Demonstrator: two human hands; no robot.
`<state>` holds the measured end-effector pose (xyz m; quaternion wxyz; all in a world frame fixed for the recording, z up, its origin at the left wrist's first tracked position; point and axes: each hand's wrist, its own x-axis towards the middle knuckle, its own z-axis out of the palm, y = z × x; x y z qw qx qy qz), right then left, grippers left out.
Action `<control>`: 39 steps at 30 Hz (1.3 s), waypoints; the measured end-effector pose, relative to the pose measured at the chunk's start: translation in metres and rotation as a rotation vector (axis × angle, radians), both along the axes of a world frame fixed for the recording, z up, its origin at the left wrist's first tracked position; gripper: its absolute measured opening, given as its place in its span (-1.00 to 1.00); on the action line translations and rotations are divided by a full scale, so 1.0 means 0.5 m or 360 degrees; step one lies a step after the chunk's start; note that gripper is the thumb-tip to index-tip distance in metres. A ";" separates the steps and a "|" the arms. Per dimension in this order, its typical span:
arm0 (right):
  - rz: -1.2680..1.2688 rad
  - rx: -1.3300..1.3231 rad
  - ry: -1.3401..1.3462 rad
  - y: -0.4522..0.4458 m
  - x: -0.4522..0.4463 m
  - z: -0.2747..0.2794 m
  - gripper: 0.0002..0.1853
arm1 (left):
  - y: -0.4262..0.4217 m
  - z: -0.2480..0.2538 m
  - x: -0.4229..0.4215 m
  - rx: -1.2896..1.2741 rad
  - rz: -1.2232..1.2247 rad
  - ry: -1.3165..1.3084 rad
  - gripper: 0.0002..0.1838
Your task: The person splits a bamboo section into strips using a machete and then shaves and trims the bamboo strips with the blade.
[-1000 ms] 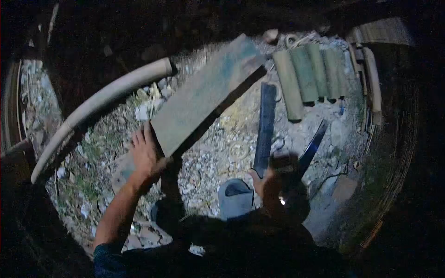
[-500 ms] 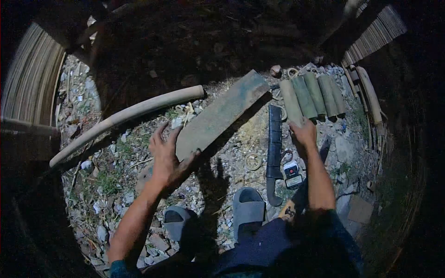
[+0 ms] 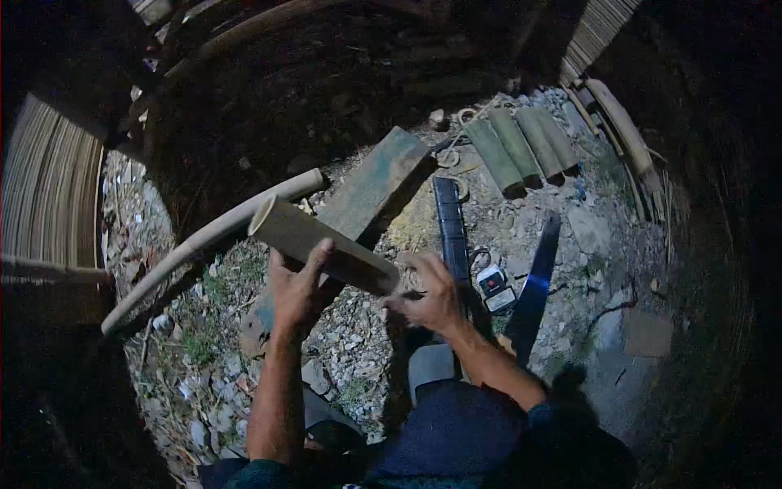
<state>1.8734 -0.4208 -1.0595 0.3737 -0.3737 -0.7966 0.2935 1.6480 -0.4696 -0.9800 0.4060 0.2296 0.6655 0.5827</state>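
Note:
My left hand [image 3: 297,289] is wrapped round a hollow bamboo tube [image 3: 326,248], which is tilted above the wooden board [image 3: 375,183]. My right hand [image 3: 432,293] is at the tube's lower right end with thumb and fingers apart; whether it touches the end is hard to tell. Several green bamboo tubes [image 3: 509,147] lie side by side at the upper right. A black sheath [image 3: 450,224] lies on the gravel between board and tubes. Right of it are a small black-and-white device [image 3: 494,287] and a dark blade [image 3: 538,281].
A long curved pole [image 3: 204,236] lies at the left. Long bamboo pieces [image 3: 623,130] lie at the far right, with a flat brown piece [image 3: 648,333] below them. Sandals [image 3: 430,367] show at the bottom. Slatted panels [image 3: 53,179] stand at the edges.
A bamboo tube has left the row and is now held up in my left hand. My right hand has moved left from the row to the tube's end. The view has shifted.

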 end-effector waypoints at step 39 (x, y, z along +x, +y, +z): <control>-0.0021 0.0123 -0.1020 -0.085 0.176 0.062 -0.52 | 0.096 -0.118 0.048 -0.0361 0.0078 0.0457 -0.26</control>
